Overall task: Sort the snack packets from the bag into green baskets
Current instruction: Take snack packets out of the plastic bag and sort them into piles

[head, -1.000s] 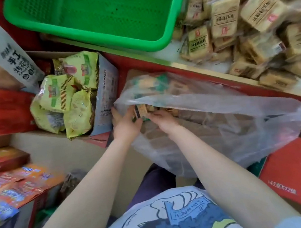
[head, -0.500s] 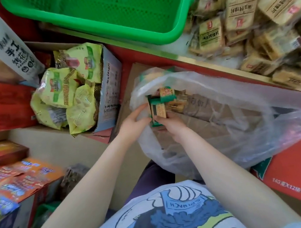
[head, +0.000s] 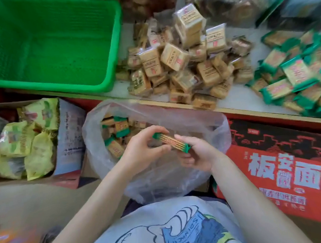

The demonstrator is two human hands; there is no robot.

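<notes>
Above the open clear plastic bag (head: 213, 133) I hold a stack of several green-edged snack packets (head: 171, 141) between both hands. My left hand (head: 145, 149) grips the stack's left end, and my right hand (head: 197, 153) grips its right end. More green-edged packets (head: 116, 134) lie inside the bag. A green basket (head: 45, 44) with nothing in it stands on the shelf at the upper left.
A heap of brown packets (head: 185, 65) lies on the shelf (head: 239, 99) right of the basket, and green-edged packets (head: 299, 76) are piled at the far right. A box of yellow-green snack bags (head: 26, 141) sits at the left, a red carton (head: 282, 169) at the right.
Both hands have lifted a stack of green-edged packets out of the bag and hold it above the opening. The view has swung up and right, showing more of the shelf.
</notes>
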